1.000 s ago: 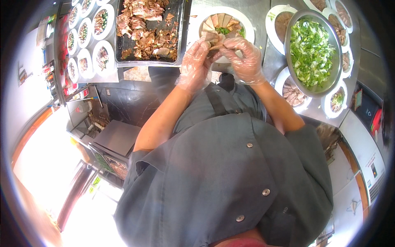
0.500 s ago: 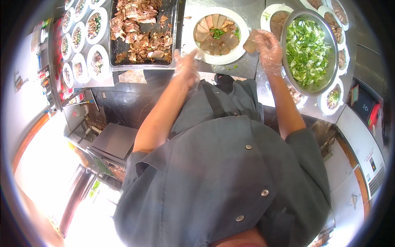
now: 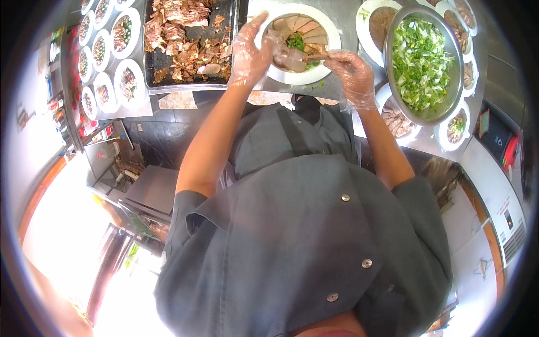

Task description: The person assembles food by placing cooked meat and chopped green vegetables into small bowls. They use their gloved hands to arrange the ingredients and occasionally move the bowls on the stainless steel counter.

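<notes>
Slice of thin brown meat (image 3: 317, 57) juts left from pinching, plastic-gloved right hand (image 3: 352, 74), probably light, limp, slippery, best held by its edge; plastic-gloved left hand (image 3: 250, 54) spread wide.

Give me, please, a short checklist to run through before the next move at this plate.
1. Gloves: ok, clear ones on both the left hand and right hand.
2. Slice in the right hand: ok, pinched at the plate's right side.
3. Ring of slices: cannot tell, the left hand partly covers it.
4. Table: not ok, green scraps lie near the plate.
5. Bowl: ok, plenty of chopped greens.
</notes>
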Demonstrator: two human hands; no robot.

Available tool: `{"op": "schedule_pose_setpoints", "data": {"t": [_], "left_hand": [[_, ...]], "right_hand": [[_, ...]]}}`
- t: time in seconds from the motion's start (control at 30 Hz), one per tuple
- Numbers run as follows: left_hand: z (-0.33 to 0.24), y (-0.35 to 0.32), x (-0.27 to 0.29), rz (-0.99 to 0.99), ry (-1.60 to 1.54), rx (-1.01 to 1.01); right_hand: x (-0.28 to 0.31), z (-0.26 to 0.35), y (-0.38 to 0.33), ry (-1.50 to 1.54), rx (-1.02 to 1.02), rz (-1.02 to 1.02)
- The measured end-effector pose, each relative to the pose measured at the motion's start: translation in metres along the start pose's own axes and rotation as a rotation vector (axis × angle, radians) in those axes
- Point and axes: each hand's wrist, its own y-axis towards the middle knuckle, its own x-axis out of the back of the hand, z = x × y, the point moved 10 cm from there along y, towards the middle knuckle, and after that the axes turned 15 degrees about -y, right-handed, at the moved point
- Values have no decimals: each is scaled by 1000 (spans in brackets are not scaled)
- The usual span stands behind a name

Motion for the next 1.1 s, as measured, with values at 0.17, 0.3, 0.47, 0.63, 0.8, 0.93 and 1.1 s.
{"op": "schedule_pose_setpoints", "data": {"t": [0.17,0.3,0.47,0.63,0.8,0.93,1.1], "left_hand": [[-110,-36,-15,202,-121,-297],[-75,-52,-9,94,-89,48],[38,-87,-12,-93,-291,541],[41,-81,-17,-51,-121,598],[45,-78,-30,-21,-111,583],[42,-77,-31,2,103,439],[41,-73,-33,31,-7,546]], "right_hand": [[-4,51,5,64,175,54],[-13,69,11,101,85,98],[-36,12,15,-576,84,71],[-61,13,15,-945,194,117],[-84,9,22,-1044,151,152],[-90,11,24,-1062,162,81],[-78,19,33,-897,140,71]]}}
